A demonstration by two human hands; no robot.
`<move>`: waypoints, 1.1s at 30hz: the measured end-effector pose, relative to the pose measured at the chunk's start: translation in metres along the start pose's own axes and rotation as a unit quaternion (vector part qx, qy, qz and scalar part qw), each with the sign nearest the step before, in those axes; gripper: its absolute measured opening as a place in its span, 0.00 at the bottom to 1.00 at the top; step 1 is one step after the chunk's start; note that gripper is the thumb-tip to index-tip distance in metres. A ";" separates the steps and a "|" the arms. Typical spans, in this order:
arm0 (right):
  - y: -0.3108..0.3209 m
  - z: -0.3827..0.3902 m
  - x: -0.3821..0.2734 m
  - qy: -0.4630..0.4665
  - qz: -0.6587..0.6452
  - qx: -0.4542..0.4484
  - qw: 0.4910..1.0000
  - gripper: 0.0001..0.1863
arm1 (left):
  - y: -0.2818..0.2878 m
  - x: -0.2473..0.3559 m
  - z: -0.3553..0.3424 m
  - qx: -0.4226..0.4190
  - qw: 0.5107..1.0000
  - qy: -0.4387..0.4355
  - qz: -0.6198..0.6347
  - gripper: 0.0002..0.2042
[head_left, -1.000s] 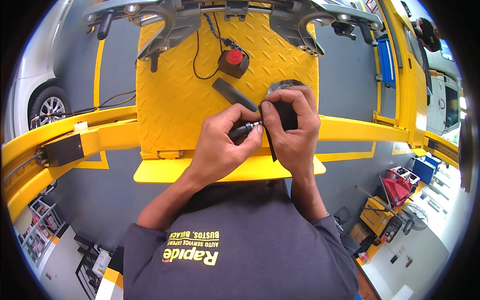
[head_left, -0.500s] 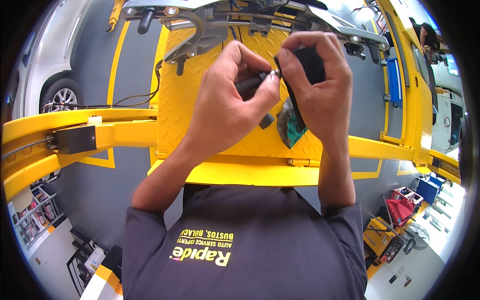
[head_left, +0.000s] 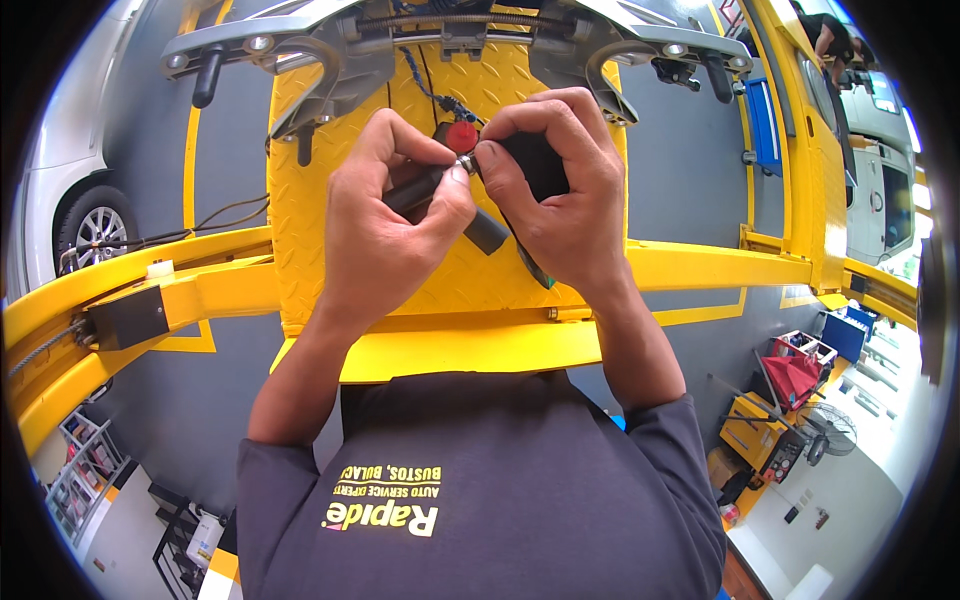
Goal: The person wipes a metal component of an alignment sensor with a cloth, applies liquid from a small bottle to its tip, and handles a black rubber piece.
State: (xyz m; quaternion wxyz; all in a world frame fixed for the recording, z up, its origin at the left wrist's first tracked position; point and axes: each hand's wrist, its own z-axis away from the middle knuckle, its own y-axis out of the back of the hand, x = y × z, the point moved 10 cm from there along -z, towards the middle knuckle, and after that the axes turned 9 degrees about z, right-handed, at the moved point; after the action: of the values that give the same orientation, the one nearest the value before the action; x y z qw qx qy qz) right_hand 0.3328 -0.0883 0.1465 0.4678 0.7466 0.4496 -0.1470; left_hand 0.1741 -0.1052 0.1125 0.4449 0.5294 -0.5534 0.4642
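Note:
Over the yellow tread plate (head_left: 400, 285), my two hands meet at the fingertips around a small silvery metal fitting (head_left: 466, 163). My left hand (head_left: 375, 225) pinches its left side between thumb and forefinger. The thumb and forefinger of my right hand (head_left: 575, 195) close on the other side. A dark piece (head_left: 540, 165) shows inside the curl of my right hand; its kind is unclear. Below my left fingers a dark grey cylinder (head_left: 486, 232) juts out, and I cannot tell whether it is held or lies beneath. Just beyond the fitting is a red knob-like part (head_left: 462, 136).
A grey metal clamp frame (head_left: 345, 60) with black pegs spans the far side. Yellow lift arms (head_left: 710, 268) reach out on both sides. A white car (head_left: 75, 130) stands left, a blue cabinet (head_left: 765, 125) right. Another person (head_left: 830, 40) is at the far right.
Both hands have shifted left in the view, still joined at the metal fitting. The view itself has moved, so the red part now shows and the green item by my right hand is mostly hidden.

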 end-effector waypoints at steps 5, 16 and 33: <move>0.001 0.002 0.006 -0.026 -0.008 -0.003 1.000 0.08 | -0.010 -0.006 0.006 -0.040 0.998 0.035 0.021 0.09; 0.025 0.006 0.025 -0.120 -0.040 0.070 0.990 0.08 | -0.008 0.000 0.006 -0.067 0.996 0.031 0.058 0.09; 0.020 0.009 -0.018 -0.009 0.054 0.061 0.997 0.09 | -0.004 0.008 0.008 -0.045 0.999 -0.006 0.029 0.11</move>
State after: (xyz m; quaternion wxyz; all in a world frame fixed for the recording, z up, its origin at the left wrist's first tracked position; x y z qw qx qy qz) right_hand 0.3403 -0.1087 0.1647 0.4325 0.7956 0.3948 -0.1553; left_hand 0.1773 -0.1141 0.1194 0.4508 0.4954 -0.5916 0.4487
